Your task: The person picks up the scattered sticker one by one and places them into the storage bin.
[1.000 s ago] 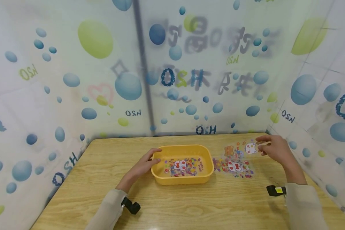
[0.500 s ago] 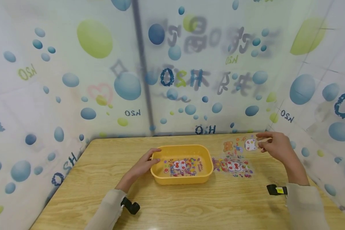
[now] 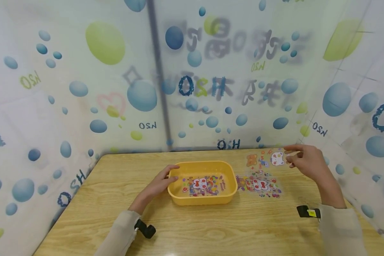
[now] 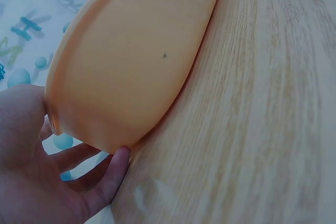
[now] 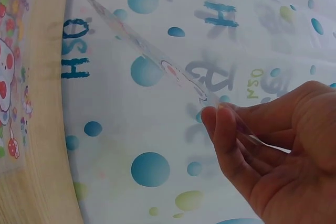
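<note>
My left hand [image 3: 161, 180] grips the left end of a yellow plastic basin [image 3: 202, 201], which stands on the table. In the left wrist view its fingers [image 4: 113, 174] reach down the outer wall. Inside the basin lies a clear cartoon-printed plastic sheet [image 3: 200, 184] with a white character. My right hand [image 3: 308, 161] pinches the edge of another clear plastic sheet [image 3: 277, 159], printed with a brown and a white bear, and holds it up off the table. The right wrist view shows this sheet nearly edge-on, between thumb and fingers. A third printed sheet [image 3: 260, 185] lies right of the basin.
The wooden table [image 3: 211, 227] ends at the back against a bubble-printed curtain [image 3: 211, 117], which also hangs along both sides. Each wrist carries a small black camera, such as the right wrist camera [image 3: 304, 211].
My right hand has risen slightly toward the back, carrying the bear-printed sheet away from the sheet on the table. The left hand and the basin have stayed put.
</note>
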The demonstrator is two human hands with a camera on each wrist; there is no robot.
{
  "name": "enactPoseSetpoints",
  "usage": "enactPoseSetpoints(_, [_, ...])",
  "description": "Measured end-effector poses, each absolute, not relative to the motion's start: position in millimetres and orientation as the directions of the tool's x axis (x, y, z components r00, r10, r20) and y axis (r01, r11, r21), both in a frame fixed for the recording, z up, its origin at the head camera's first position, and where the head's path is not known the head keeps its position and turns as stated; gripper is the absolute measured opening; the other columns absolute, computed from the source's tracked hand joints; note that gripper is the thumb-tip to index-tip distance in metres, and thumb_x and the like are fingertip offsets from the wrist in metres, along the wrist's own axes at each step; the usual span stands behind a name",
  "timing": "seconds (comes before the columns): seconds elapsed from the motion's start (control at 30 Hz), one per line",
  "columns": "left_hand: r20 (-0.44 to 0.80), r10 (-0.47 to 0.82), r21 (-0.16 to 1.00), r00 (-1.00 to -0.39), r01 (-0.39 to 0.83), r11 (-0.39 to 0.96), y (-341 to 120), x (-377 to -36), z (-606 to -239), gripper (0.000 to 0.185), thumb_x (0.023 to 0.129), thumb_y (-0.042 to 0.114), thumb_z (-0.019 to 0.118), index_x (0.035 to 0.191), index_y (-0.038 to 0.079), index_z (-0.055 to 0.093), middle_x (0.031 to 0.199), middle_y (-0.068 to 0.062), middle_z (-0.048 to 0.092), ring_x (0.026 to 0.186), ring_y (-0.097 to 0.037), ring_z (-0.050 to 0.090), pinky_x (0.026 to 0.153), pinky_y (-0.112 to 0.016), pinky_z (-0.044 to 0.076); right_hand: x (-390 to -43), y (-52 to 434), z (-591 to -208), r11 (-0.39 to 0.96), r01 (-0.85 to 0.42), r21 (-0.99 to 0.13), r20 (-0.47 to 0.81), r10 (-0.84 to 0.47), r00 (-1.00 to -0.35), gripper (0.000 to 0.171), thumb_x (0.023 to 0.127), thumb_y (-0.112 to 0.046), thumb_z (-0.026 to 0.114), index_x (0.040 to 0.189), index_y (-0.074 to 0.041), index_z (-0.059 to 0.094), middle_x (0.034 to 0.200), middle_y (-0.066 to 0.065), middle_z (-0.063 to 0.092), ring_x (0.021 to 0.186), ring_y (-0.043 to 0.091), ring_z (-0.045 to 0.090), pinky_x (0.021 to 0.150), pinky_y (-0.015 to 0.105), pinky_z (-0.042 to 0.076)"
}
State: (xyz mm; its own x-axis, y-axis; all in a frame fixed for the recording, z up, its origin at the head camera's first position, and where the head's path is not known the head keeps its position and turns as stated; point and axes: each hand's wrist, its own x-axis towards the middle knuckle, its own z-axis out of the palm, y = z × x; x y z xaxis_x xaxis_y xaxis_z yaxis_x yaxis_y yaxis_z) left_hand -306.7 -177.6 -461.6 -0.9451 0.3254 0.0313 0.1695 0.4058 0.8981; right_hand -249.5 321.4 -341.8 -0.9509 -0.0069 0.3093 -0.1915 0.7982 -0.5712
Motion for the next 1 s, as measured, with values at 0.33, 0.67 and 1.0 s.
enactPoseSetpoints(0.33, [0.049, 0.337, 0.892, -0.94, 0.193, 0.409, -178.3, -307.5, -463.3, 0.045, 0.107, 0.018, 0.055, 0.151, 0.013, 0.048, 0.166, -0.015, 0.036, 0.156, -0.039, 0.028, 0.125, -0.062, 0.022, -244.9, 314.0, -334.7, 0.783, -0.232, -0.577, 0.332, -0.035, -0.942, 0.036, 0.098, -0.01, 0.068, 0.13, 0.005, 0.066, 0.095, 0.022, 0.077, 0.064, 0.007, 0.066, 0.052, 0.027, 0.044])
enactPoseSetpoints(0.67, [0.042, 0.332, 0.895, -0.942, 0.183, 0.407, -177.8, -308.1, -463.7, 0.045, 0.107, 0.018, 0.055, 0.151, 0.013, 0.048, 0.166, -0.015, 0.036, 0.154, -0.039, 0.03, 0.124, -0.063, 0.024, -243.6, 307.4, -332.0, 0.76, -0.26, -0.596, 0.334, -0.06, -0.941, 0.035, 0.098, -0.01, 0.068, 0.131, 0.004, 0.066, 0.091, 0.019, 0.078, 0.065, 0.007, 0.066, 0.049, 0.029, 0.042])
enactPoseSetpoints(1.0, [0.04, 0.331, 0.897, -0.943, 0.18, 0.404, -177.9, -308.2, -463.8, 0.045, 0.107, 0.019, 0.055, 0.151, 0.014, 0.048, 0.166, -0.015, 0.036, 0.155, -0.039, 0.03, 0.124, -0.062, 0.024, -247.4, 287.9, -339.5, 0.719, -0.337, -0.608, 0.342, -0.145, -0.928, 0.035, 0.099, -0.011, 0.069, 0.131, 0.001, 0.067, 0.09, 0.016, 0.077, 0.065, 0.005, 0.066, 0.047, 0.03, 0.041])
